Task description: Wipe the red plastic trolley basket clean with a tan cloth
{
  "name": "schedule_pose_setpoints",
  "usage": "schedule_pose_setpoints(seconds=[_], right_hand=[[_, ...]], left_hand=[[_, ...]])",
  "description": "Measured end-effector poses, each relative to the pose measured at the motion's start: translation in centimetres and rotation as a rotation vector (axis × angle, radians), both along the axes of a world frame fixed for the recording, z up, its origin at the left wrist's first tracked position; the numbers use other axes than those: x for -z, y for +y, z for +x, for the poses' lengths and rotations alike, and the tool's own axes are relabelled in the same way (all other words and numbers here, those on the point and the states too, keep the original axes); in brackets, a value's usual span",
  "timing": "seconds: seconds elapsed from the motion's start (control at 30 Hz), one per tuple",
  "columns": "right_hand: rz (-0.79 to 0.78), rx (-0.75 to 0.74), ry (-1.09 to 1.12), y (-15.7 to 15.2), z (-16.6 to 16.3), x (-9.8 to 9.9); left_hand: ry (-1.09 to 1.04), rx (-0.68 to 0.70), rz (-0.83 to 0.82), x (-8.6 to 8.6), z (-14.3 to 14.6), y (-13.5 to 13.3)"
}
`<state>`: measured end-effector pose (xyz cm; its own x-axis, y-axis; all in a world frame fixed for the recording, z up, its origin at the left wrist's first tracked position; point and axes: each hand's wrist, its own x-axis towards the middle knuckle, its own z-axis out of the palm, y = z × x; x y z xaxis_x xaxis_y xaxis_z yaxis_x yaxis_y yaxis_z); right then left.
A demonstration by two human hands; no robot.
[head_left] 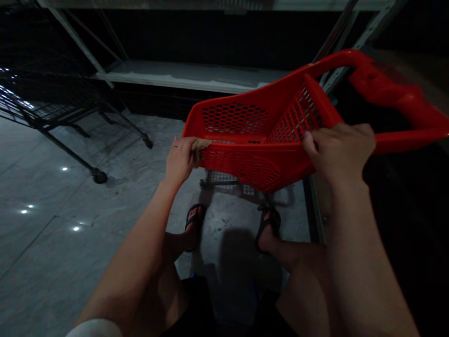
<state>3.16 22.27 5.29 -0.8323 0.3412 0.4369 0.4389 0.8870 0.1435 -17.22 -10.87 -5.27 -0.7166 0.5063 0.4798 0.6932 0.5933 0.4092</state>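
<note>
A red plastic shopping cart (242, 161) stands sideways in front of me, its perforated basket open at the top and its handle off to the right. My left hand (180, 159) is closed over the basket's left end, pressing a crumpled brown cloth (201, 145) against the near rim. At the right, my right hand (338, 147) wraps around the near rim close to the handle. Its fingertips on the far side are partly hidden. No goods show inside the basket.
Behind the cart runs a metal shelf rack (196, 77) with pale shelves. A dark wire cart (52, 119) on casters stands at the left. My feet in black flip-flops (268, 227) rest on the grey tiled floor (115, 206). The right side is very dark.
</note>
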Motion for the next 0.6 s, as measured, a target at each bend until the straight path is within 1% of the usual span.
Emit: schedule_pose_setpoints(seconds=[0.07, 0.17, 0.23, 0.33, 0.43, 0.53, 0.6], right_hand=[[-0.002, 0.002, 0.001, -0.9, -0.6, 0.6], [0.008, -0.102, -0.062, -3.8, -2.6, 1.9], [0.014, -0.189, -0.108, -6.1, -4.5, 2.9], [0.011, -0.248, -0.087, -8.4, -6.9, 4.3], [0.004, -0.238, -0.026, -8.7, -7.9, 5.2], [-0.002, -0.284, 0.018, -8.2, -7.6, 5.7], [-0.007, -0.308, 0.04, -7.9, -7.1, 5.9]], left_hand=[[-0.044, -0.016, 0.064, 0.5, 0.0, 0.4], [-0.07, -0.073, 0.123, 0.8, 0.3, 1.9], [-0.075, -0.08, 0.122, 0.5, 0.6, 2.8], [-0.079, -0.055, 0.085, -0.4, 1.5, 4.1], [-0.038, -0.005, 0.045, -1.4, 3.4, 6.2], [0.012, 0.049, -0.012, -2.3, 5.5, 8.2], [0.018, 0.057, -0.075, -2.9, 6.5, 8.8]])
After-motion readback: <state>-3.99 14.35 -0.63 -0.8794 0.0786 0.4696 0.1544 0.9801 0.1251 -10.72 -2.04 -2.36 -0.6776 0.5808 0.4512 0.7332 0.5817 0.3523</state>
